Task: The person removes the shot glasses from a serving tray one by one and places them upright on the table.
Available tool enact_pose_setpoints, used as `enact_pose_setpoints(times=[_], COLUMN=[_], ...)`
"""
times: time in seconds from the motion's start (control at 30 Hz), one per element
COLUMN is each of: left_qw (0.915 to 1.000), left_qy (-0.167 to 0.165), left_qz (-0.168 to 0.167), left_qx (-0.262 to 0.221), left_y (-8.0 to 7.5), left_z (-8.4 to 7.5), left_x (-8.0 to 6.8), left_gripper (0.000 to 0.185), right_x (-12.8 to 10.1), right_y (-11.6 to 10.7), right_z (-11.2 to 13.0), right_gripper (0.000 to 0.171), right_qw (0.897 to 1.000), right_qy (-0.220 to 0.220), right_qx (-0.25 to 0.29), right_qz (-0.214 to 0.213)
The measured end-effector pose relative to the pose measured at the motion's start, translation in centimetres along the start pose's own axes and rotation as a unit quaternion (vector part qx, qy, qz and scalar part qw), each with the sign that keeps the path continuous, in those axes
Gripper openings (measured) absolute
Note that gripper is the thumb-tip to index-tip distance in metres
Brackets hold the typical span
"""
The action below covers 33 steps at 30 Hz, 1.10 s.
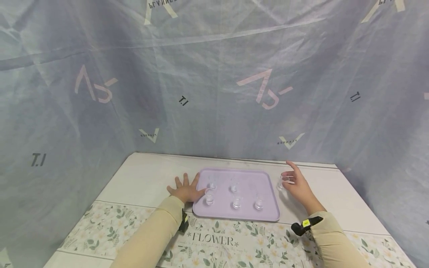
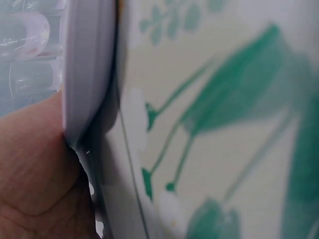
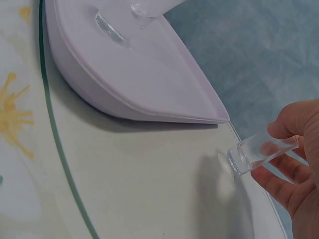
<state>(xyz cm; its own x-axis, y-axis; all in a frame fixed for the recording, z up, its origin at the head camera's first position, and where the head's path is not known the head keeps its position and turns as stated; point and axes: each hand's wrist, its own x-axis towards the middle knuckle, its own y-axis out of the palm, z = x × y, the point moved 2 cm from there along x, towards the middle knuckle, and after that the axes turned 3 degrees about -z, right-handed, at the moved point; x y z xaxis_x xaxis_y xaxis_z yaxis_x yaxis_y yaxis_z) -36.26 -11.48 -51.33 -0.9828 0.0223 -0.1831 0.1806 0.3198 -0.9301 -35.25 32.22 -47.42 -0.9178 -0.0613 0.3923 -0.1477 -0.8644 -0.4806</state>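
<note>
my right fingers pinch a clear cylindrical glass-like cup; slackening could drop it. my spread left fingers could jolt the lilac rectangular plastic tray.

A big, wrinkly gray-blue cloth hangs in front of you and along both sides, with pink and pale yellow marks. Your surface is white, with a leafy flower band close to you.

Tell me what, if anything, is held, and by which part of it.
The right hand holds a clear cup by its upper sides, near the rim. The spread left hand touches the tray.
</note>
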Motion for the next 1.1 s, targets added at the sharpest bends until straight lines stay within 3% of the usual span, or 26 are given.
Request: enact_pose_setpoints(times=[0.2, 0.47, 0.8, 1.1], left_qw=[1.0000, 0.9999, 0.9999, 0.9999], left_qy=[0.002, 0.005, -0.003, -0.004], left_qz=[-0.003, 0.003, -0.002, 0.000], left_qx=[-0.001, 0.008, 0.014, 0.016], left_y=[0.0, -2.4, -0.9, -0.4], left_z=[0.0, -1.6, -0.7, -0.3], left_x=[0.0, -2.9, -1.2, -0.6], left_gripper=[0.091, 0.084, 0.091, 0.092], right_x=[0.0, 0.0, 0.0, -0.2], right_y=[0.0, 0.1, 0.3, 0.3], right_z=[0.1, -0.2, -0.9, -0.9], right_gripper=[0.085, 0.085, 0.083, 0.075], right_qw=[1.000, 1.000, 1.000, 0.998], right_qy=[-0.010, -0.001, -0.001, 0.003], right_qx=[0.005, -0.008, -0.015, -0.059], right_qz=[-0.007, 0.006, 0.006, 0.014])
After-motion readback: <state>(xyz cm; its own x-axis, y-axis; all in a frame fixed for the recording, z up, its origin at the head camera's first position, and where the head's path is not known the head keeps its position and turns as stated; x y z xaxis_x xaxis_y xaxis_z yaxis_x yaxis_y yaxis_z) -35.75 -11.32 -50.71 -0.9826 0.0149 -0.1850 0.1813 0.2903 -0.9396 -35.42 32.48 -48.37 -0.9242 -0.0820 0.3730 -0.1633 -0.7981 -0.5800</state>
